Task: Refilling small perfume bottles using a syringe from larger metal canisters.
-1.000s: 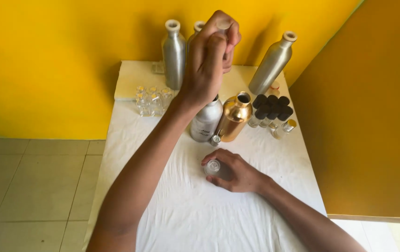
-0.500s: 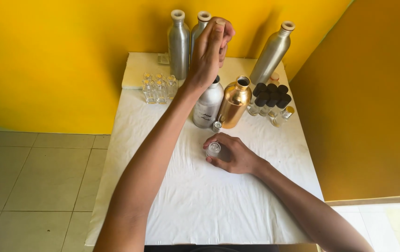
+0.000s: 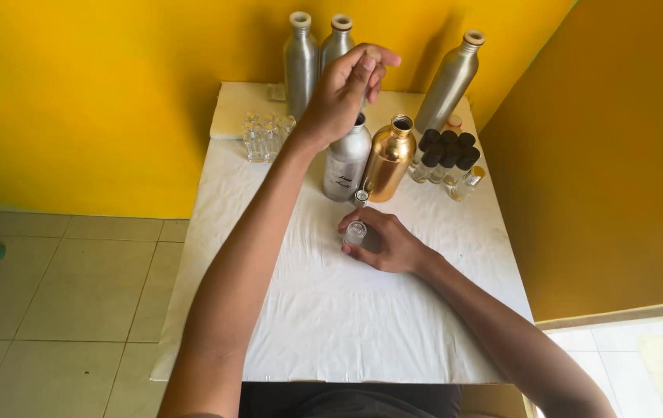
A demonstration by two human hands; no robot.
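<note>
My left hand (image 3: 341,94) is raised over the open neck of a short silver bottle (image 3: 344,169), with its fingertips pinched together. I cannot make out whether anything is between them. My right hand (image 3: 388,244) rests on the white-clothed table (image 3: 308,325) and grips a small clear glass vial (image 3: 355,232) standing upright. A tiny vial or cap (image 3: 360,197) stands just beyond it. An open gold bottle (image 3: 389,159) stands beside the silver one.
Two tall silver bottles (image 3: 301,58) stand at the back against the yellow wall, with a third (image 3: 449,81) at the back right. Black-capped small vials (image 3: 447,151) cluster on the right and clear small vials (image 3: 265,135) on the left. An ochre wall borders the table's right side.
My left hand has come slightly closer to the silver bottle's neck, still pinched. My right hand keeps its hold on the vial in the same spot.
</note>
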